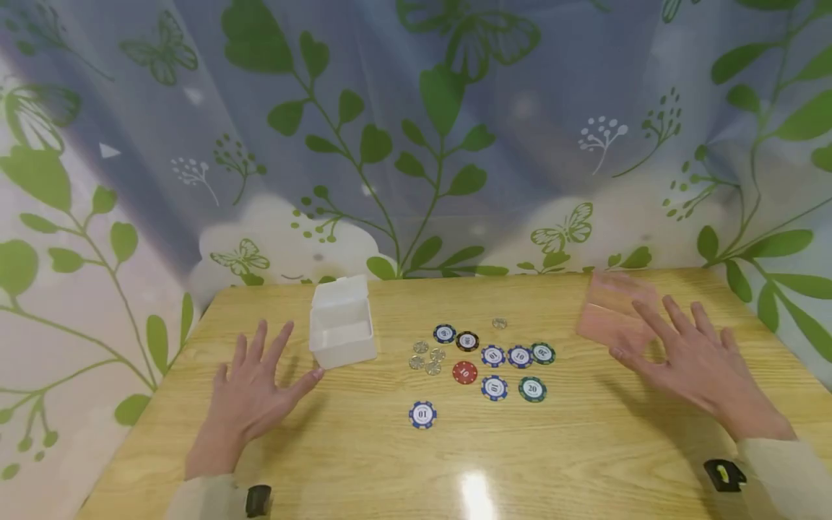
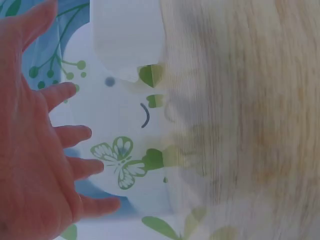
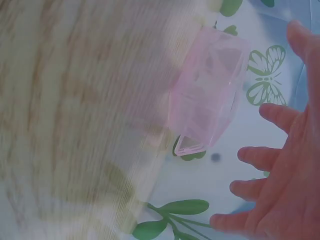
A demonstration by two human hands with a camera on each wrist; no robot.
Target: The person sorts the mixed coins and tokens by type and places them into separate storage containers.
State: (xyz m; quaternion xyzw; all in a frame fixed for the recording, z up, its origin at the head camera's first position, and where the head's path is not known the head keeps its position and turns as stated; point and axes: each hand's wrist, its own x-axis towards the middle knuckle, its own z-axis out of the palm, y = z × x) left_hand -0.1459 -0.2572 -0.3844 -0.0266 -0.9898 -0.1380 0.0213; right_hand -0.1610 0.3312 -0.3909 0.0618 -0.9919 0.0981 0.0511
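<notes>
With fingers spread and nothing in it, my left hand (image 1: 250, 401) hovers over the table's left side, its thumb tip near a white box (image 1: 342, 343) whose lid is up. My right hand (image 1: 698, 365), also spread and holding nothing, is above the right side, partly in front of a clear pink container (image 1: 611, 318). Between the hands lie several poker chips: blue ones such as the nearest blue chip (image 1: 422, 415), a red chip (image 1: 464, 373), a black chip (image 1: 467, 341) and green ones like the front green chip (image 1: 532, 389). Several small clear or silvery discs (image 1: 432, 368) lie left of them.
The wooden table (image 1: 364, 469) reaches back to a curtain (image 1: 494, 180) printed with leaves and butterflies. One small disc (image 1: 499, 323) sits apart, behind the chips. A bright reflection shows at the table's front.
</notes>
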